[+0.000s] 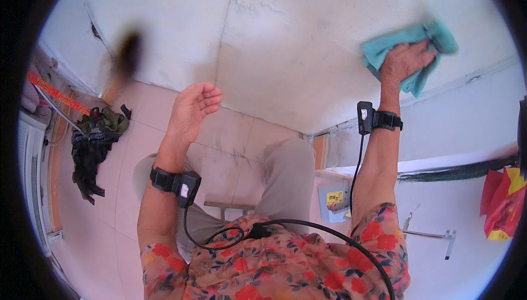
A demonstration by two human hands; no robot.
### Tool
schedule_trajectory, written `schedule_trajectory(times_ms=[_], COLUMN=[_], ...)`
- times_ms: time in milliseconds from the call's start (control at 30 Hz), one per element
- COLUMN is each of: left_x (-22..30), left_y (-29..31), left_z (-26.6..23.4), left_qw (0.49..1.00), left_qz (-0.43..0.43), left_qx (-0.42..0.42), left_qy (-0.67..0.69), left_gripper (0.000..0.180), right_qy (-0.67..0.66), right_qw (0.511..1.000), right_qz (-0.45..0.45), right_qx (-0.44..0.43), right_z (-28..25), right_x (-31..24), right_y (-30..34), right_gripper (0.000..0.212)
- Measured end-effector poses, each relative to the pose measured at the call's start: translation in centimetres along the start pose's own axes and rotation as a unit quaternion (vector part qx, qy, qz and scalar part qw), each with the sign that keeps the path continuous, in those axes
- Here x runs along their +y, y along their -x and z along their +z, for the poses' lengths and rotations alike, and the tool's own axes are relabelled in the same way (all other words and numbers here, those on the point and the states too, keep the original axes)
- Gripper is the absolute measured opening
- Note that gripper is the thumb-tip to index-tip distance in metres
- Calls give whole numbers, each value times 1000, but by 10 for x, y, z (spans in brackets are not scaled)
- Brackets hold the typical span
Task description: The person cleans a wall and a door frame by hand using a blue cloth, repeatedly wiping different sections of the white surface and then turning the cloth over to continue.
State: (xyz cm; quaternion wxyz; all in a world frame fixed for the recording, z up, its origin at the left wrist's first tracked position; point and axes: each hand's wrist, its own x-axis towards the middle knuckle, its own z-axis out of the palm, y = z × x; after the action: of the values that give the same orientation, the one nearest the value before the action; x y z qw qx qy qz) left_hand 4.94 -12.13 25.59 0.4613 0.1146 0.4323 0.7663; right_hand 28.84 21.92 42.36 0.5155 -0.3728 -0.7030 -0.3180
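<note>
At the upper right, my right hand (404, 61) presses a folded teal cloth (379, 46) against the pale wall (296, 42). The cloth bunches around the fingers, and its far edge is blurred. My left hand (193, 108) hangs in the air in front of the wall's lower part, palm turned inward, its fingers loosely bent with nothing in them. Smudges and a vertical seam mark the wall's surface. Each wrist carries a strapped black device, the left one (188, 189) and the right one (364, 118), with a black cable (329, 233) running across my flowered shirt.
A mop with dark cloth strips (93, 146) lies on the tiled floor (137, 190) at left, beside a white slatted unit (33, 146). Low bars of a stool (228, 207) show by my legs. Red and yellow bags (502, 201) hang at far right, near a metal bar (428, 235).
</note>
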Motion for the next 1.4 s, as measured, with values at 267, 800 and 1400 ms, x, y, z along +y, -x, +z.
schedule_trajectory(times_ms=[267,800,1400], left_x=[2,3,-1], left_y=[-3,-5,-6], left_z=[9,7,17], left_qw=[1000,999,997], left_qz=[5,-12,-28], left_qx=[-2,3,-40], left_qy=[5,-40,-57], left_gripper=[25,23,25], right_qy=[-83,129,-450], right_qw=[972,955,541], right_qz=[203,266,711], right_qx=[87,-5,6], right_z=[34,62,47], right_x=[74,110,69], right_y=[58,99,183], right_gripper=[55,35,40])
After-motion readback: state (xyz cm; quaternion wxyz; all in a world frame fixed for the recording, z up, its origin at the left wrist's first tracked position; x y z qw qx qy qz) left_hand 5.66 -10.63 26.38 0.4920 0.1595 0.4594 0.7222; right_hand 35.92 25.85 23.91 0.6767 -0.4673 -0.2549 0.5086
